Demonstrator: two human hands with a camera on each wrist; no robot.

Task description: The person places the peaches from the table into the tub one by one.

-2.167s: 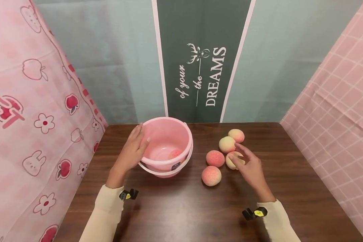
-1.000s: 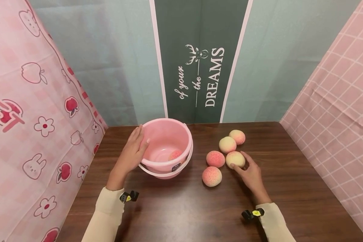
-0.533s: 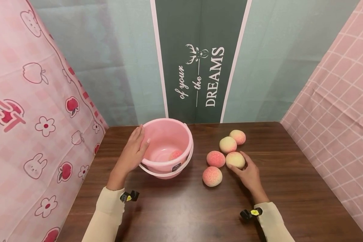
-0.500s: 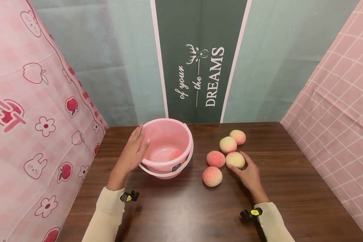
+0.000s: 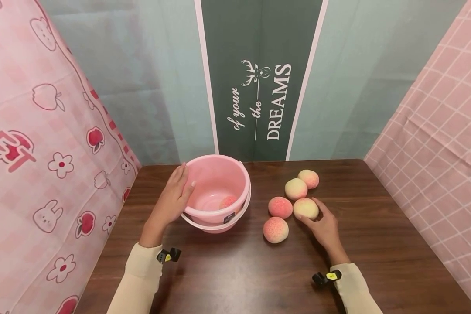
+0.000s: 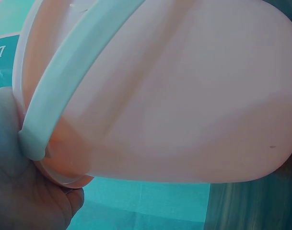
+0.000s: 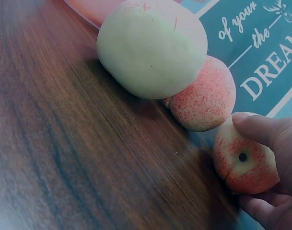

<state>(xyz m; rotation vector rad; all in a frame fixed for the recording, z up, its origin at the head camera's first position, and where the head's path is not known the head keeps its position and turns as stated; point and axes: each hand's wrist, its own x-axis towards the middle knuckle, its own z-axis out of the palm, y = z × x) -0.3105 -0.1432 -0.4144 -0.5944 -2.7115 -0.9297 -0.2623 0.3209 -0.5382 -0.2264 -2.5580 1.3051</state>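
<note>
My left hand (image 5: 172, 198) holds the left rim of a pink bucket (image 5: 216, 214), its thumb over the inside and its fingers along the outer side. In the left wrist view the bucket's wall (image 6: 193, 96) and pale handle (image 6: 74, 67) fill most of the picture. A reddish peach (image 5: 228, 201) lies inside the bucket. On the right, my right hand (image 5: 325, 224) grips a cream-coloured peach (image 5: 306, 208) between thumb and fingers, low at the table. In the right wrist view this peach (image 7: 246, 163) shows a red flush and a dark stem hole.
Close around the gripped peach lie a red peach (image 5: 280, 207), a red-and-cream peach (image 5: 276, 230), a pale peach (image 5: 296, 189) and a yellow-pink peach (image 5: 308, 179). The dark wooden table (image 5: 243, 279) ends at a green curtain (image 5: 259, 144); pink cloths hang at both sides.
From hovering over the cream-coloured peach, my right hand has come down and placed its thumb and fingers around it. My left hand and the bucket have stayed put.
</note>
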